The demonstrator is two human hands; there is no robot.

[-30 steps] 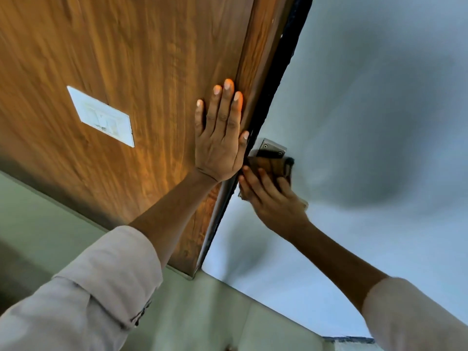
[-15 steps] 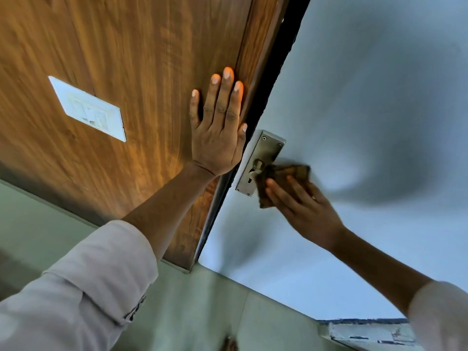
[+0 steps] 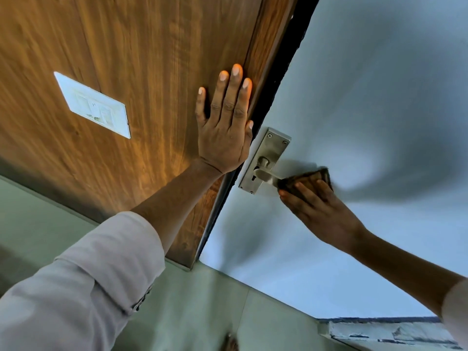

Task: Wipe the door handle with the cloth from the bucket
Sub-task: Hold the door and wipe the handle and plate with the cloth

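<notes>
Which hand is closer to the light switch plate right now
Left. The left hand lies flat on the wood panel beside the switch plate; the right hand is beyond the door handle.

The brown cloth (image 3: 307, 182) is covering the far end of the door handle (image 3: 267, 175), so that end is hiding near the middle of the frame. The right hand (image 3: 321, 211) is covering most of the cloth. A small dark thing (image 3: 229, 343) is getting cut off at the bottom edge, too blurry to tell.

We see a pale door (image 3: 354, 97) bearing a metal handle plate (image 3: 272, 150); left, a wood panel (image 3: 126, 59) carries a white switch plate (image 3: 93, 105).
</notes>
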